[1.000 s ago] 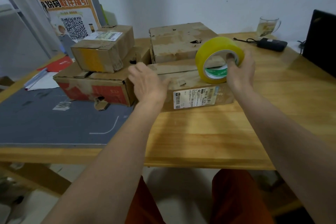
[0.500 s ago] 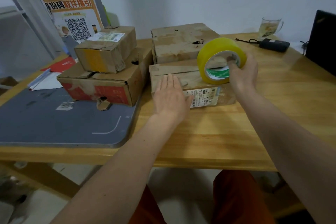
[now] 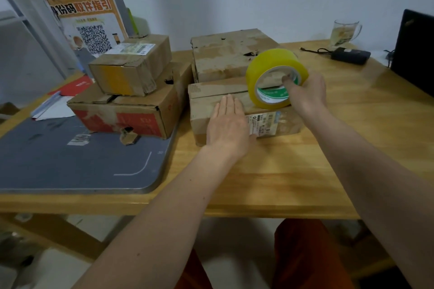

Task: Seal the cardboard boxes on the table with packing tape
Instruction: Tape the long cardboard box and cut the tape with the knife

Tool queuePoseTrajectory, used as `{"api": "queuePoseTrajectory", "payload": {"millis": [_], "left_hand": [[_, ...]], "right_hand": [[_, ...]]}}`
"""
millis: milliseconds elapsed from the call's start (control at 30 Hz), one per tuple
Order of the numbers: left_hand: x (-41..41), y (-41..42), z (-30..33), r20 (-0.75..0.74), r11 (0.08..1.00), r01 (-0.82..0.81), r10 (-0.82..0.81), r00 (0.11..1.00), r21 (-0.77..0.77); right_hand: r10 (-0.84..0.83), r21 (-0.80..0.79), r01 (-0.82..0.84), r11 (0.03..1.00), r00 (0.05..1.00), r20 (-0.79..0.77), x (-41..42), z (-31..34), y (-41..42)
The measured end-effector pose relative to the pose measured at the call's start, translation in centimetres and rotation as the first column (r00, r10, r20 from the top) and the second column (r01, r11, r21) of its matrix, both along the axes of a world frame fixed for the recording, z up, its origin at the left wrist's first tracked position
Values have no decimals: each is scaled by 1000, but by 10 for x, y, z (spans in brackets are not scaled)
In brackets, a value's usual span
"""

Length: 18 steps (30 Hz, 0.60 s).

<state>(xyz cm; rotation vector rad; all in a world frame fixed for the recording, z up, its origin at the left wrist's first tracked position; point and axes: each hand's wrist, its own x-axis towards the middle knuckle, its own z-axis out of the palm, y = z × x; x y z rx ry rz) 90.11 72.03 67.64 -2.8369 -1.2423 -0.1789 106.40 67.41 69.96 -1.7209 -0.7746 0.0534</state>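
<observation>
A low cardboard box [image 3: 204, 101] with a white shipping label on its front lies in the middle of the wooden table [image 3: 281, 171]. My left hand [image 3: 229, 124] lies flat over its near top edge and front, fingers together and straight. My right hand [image 3: 307, 94] holds a yellow roll of packing tape [image 3: 274, 68] upright on the box's right end, a finger hooked through the core. A taller worn box [image 3: 225, 54] stands right behind. To the left, a small box [image 3: 131, 65] sits stacked on a larger red-printed box [image 3: 126, 112].
A grey mat [image 3: 70, 166] covers the table's left part, with papers [image 3: 54, 108] and a red card behind it. At the back right stand a glass mug [image 3: 344, 33], a black adapter with cable [image 3: 350, 55] and a dark laptop screen [image 3: 413, 49]. An orange QR poster [image 3: 87, 23] leans at left.
My left hand has slid from the box's top left down over its near edge and front, flattening out. The tape roll and my right hand have stayed on the box's right end.
</observation>
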Motion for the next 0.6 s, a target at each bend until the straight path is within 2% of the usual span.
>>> {"api": "queuePoseTrajectory", "payload": {"millis": [267, 433, 600], "left_hand": [[-4, 0, 2, -29, 997, -75, 75, 997, -21], [-4, 3, 3, -32, 997, -71, 70, 997, -24], [9, -2, 7, -83, 997, -62, 57, 995, -54]], "right_hand": [[7, -43, -4, 999, 998, 68, 8, 5, -2], [-69, -77, 77, 994, 992, 110, 30, 14, -8], [-90, -47, 85, 995, 991, -101, 24, 7, -12]]}}
